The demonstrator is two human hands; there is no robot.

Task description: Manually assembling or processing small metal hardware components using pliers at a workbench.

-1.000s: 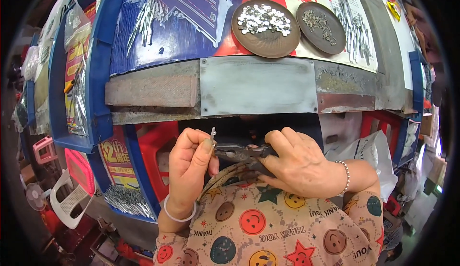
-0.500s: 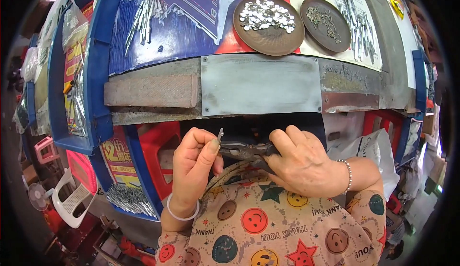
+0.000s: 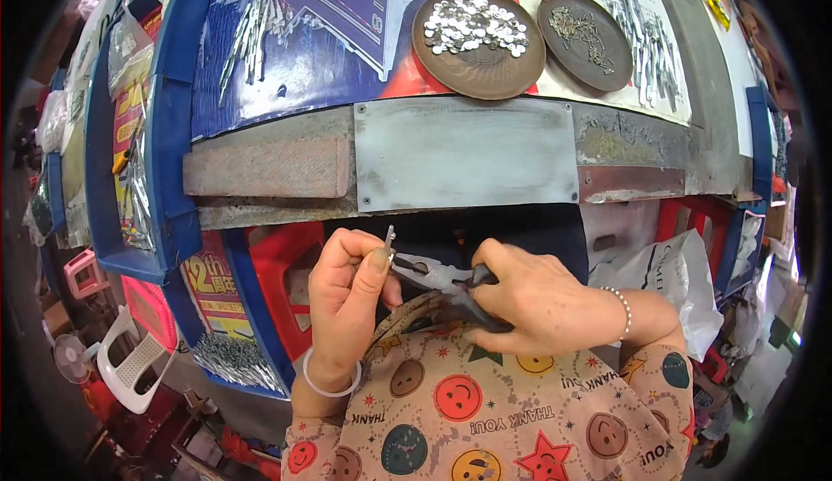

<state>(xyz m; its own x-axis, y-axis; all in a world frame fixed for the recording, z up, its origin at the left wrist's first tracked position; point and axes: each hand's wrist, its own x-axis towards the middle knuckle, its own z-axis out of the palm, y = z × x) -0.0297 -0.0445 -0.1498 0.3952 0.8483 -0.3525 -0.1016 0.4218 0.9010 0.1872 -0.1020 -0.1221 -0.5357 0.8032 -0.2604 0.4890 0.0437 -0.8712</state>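
Note:
My left hand [image 3: 347, 286] is closed, pinching a small thin metal strip [image 3: 390, 235] upright between thumb and forefinger. My right hand [image 3: 550, 299] grips a pair of pliers [image 3: 445, 278] by the dark handles, which are spread apart. The plier jaws point left, slightly parted, with their tips close beside my left fingertips and the strip's lower part. Whether the jaws touch the strip, I cannot tell. Both hands are above my patterned apron, just in front of the bench edge.
A pale metal plate [image 3: 468, 152] is fixed to the bench edge, beside a wooden block [image 3: 267, 169]. Behind lie a brown plate [image 3: 481, 78] of shiny discs, a second plate [image 3: 565, 52] of tiny pins and loose metal strips [image 3: 641, 43]. Blue bins [image 3: 173, 143] stand left.
My right hand has opened the plier handles wider, and the pliers now show more fully. The strip and my left hand stay almost in place, while the whole view shifts slightly.

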